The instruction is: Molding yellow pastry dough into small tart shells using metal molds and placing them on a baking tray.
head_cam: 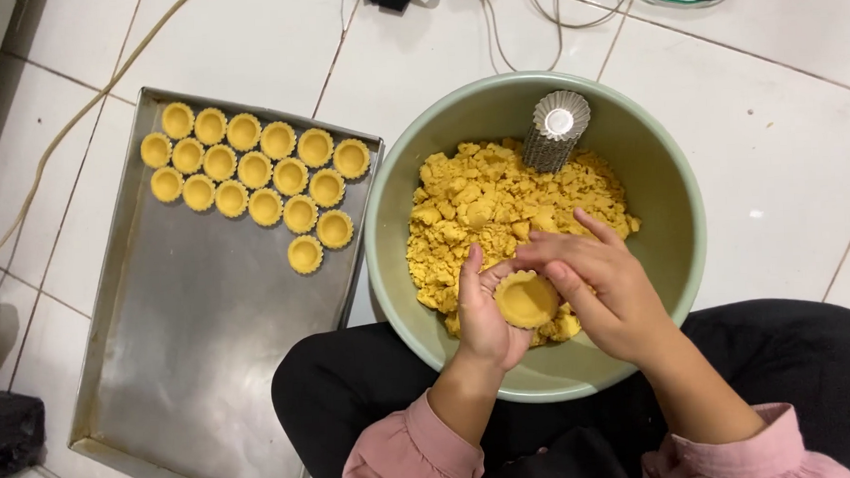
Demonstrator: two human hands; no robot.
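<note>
A floor of large white glossy tiles (784, 147) carried everything. A rectangular grey metal baking tray (202, 373) lay flat on it, well to the left of the hands, beside a round pale-green bowl (667, 190) that stood directly under them. Beyond the bowl, far from the hands, thin white and green cables (568, 8) trailed across the tiles. A beige cord (67, 126) curved past the tray's far left corner.

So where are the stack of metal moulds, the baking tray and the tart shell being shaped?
Stack of metal moulds (556, 128): head view, on its shiny top.
Baking tray (201, 354): head view, on its bare floor.
Tart shell (526, 299): head view, on its hollow middle.
</note>
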